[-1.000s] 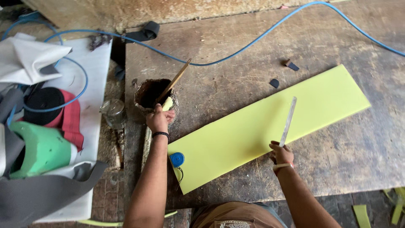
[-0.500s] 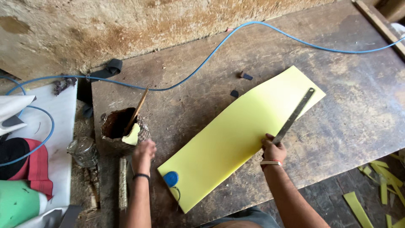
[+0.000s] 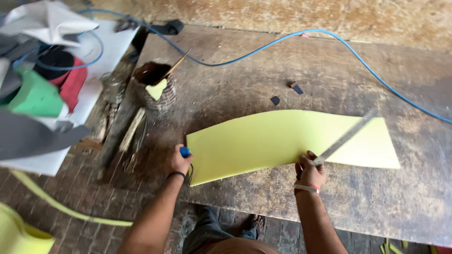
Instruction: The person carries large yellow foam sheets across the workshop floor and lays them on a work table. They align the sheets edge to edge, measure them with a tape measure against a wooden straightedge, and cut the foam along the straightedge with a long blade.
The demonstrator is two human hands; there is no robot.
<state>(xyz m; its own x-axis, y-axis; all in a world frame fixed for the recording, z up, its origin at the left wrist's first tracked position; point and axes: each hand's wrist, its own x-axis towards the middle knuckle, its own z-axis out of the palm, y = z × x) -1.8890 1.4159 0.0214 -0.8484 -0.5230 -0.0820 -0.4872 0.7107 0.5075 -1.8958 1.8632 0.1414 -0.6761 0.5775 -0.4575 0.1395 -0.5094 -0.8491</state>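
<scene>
The right hand (image 3: 310, 172) has its fingers clamped on the near end of a long metal ruler (image 3: 346, 137), which slants up and away from the fingertips across the yellow foam sheet (image 3: 282, 138). That sheet lies on the worn wooden board (image 3: 263, 84), its near long edge running from the right fingers toward the left hand (image 3: 179, 162). The left fingers are closed around a blue-handled tool (image 3: 185, 151), just touching the sheet's left corner. The sheet's far edge bows upward in a curve.

Beyond the right fingers the board is bare, stained wood out to the sheet's right end. The board's near edge sits just under both wrists, with brick floor (image 3: 70, 207) below.

Past the left fingers stands a crusted glue pot (image 3: 155, 84) with a stick in it. 2 small dark scraps (image 3: 286, 93) lie just beyond the sheet's curved edge. A blue cable (image 3: 292, 40) loops across the far board, well apart from both hands. Left of the pot, cloth and coloured foam pieces (image 3: 42, 80) are heaped.
</scene>
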